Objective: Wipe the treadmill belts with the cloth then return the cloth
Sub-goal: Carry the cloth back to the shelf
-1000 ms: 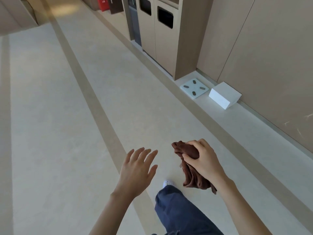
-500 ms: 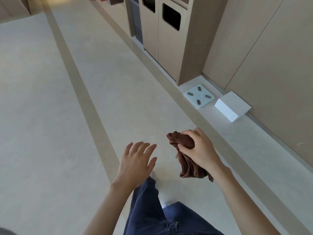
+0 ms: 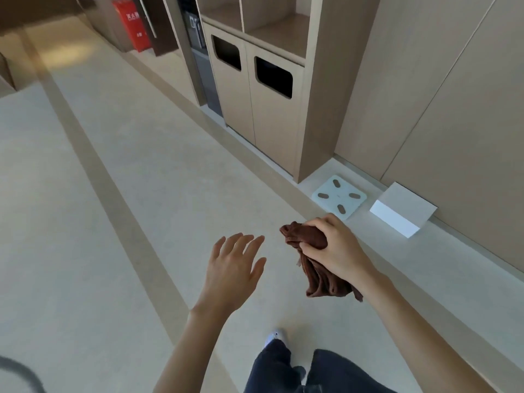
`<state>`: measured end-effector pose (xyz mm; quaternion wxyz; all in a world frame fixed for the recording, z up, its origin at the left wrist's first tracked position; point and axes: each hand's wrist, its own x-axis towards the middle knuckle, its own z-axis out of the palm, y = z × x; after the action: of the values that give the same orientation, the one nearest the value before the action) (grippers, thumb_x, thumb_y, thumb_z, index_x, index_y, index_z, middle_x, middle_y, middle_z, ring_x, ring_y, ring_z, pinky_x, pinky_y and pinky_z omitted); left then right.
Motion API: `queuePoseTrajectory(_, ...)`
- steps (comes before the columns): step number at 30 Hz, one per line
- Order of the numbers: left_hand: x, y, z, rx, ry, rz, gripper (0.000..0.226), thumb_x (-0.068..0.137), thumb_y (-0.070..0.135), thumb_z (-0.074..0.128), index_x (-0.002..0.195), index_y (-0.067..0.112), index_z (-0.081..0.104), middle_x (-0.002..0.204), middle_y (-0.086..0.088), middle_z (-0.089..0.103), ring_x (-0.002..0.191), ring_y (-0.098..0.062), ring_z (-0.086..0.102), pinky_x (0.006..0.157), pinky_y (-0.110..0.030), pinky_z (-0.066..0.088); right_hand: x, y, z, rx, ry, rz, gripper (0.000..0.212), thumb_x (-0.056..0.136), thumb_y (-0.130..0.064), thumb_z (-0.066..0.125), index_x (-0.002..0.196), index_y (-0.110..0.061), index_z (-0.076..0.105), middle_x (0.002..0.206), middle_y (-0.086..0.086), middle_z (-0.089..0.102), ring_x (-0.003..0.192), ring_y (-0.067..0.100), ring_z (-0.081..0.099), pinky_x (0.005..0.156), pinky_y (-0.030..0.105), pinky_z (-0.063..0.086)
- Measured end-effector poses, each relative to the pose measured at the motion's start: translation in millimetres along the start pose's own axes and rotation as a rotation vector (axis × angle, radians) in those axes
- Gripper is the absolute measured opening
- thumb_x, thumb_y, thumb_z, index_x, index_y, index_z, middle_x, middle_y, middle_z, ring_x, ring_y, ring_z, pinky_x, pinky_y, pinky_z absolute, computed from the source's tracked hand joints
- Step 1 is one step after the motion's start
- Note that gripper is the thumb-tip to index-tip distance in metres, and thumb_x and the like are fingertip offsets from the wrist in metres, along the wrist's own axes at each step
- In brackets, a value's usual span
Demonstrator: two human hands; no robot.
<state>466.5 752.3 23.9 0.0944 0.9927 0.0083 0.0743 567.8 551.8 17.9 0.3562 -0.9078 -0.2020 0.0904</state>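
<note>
A crumpled dark brown cloth (image 3: 312,262) is gripped in the right hand (image 3: 337,248), held in the air above the pale beige floor (image 3: 113,222). The left hand (image 3: 232,270) is held out beside it, fingers straight and spread, holding nothing. A square white bathroom scale (image 3: 338,197) and a white rectangular box (image 3: 402,212) lie by the tan wooden cabinet (image 3: 272,114).

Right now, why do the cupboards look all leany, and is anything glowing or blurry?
Head view: the wide lens tilts the tall beige wooden cabinet and wall panels; a warm glare patch sits on the pale floor far left; a grey smear blurs the bottom-left corner; the right hand and its crumpled brown cloth look sharp.
</note>
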Motion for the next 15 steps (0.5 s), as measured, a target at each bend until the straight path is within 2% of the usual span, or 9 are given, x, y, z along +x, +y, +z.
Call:
queuePoseTrajectory(3, 37.9, -29.7, 1.7, -0.014, -0.037, 0.002, 0.039, 0.087, 0.029, 0.061, 0.124, 0.015, 0.059, 0.118, -0.005, 0.064, 0.114, -0.028, 0.057, 0.098, -0.048, 0.042, 37.2, -9.6, 13.7, 0.034, -0.007, 0.023, 0.030, 0.078, -0.032, 0.069, 0.106, -0.027, 0.062, 0.096, -0.005, 0.049, 0.088, 0.009, 0.053, 0.074, 0.009, 0.037)
queuePoseTrajectory(6, 68.9, -53.4, 10.6, -0.033, -0.067, 0.011, 0.039, 0.089, 0.030, 0.059, 0.125, 0.017, 0.058, 0.119, -0.004, 0.064, 0.116, -0.027, 0.056, 0.098, -0.046, 0.042, 70.6, -13.8, 27.6, 0.057, -0.031, 0.051, 0.029, 0.078, -0.032, 0.069, 0.106, -0.025, 0.061, 0.096, -0.004, 0.049, 0.087, 0.011, 0.054, 0.076, 0.015, 0.041)
queuePoseTrajectory(10, 116.7, -81.2, 34.5, -0.052, -0.190, -0.014, 0.043, 0.096, 0.038, 0.041, 0.137, 0.024, 0.044, 0.135, 0.002, 0.052, 0.131, -0.021, 0.041, 0.110, -0.039, 0.028, 127.6, -5.3, 34.6, 0.025, -0.056, 0.068, 0.030, 0.079, -0.031, 0.068, 0.107, -0.025, 0.060, 0.097, -0.003, 0.050, 0.089, 0.012, 0.054, 0.079, 0.018, 0.041)
queuePoseTrajectory(13, 164.9, -98.4, 45.1, -0.068, -0.192, -0.021, 0.044, 0.097, 0.039, 0.036, 0.139, 0.025, 0.041, 0.138, 0.003, 0.048, 0.132, -0.020, 0.038, 0.111, -0.038, 0.025, 182.9, 3.8, 29.6, 0.031, -0.035, 0.084, 0.030, 0.079, -0.030, 0.068, 0.107, -0.025, 0.060, 0.098, -0.002, 0.050, 0.090, 0.013, 0.054, 0.081, 0.022, 0.044)
queuePoseTrajectory(15, 201.7, -110.0, 46.0, -0.064, -0.176, -0.014, 0.042, 0.097, 0.037, 0.040, 0.137, 0.024, 0.044, 0.137, 0.001, 0.051, 0.130, -0.022, 0.042, 0.109, -0.040, 0.029, 224.2, 9.1, 25.8, 0.025, -0.020, 0.090, 0.030, 0.080, -0.030, 0.068, 0.107, -0.023, 0.060, 0.098, -0.001, 0.050, 0.089, 0.013, 0.053, 0.081, 0.022, 0.044)
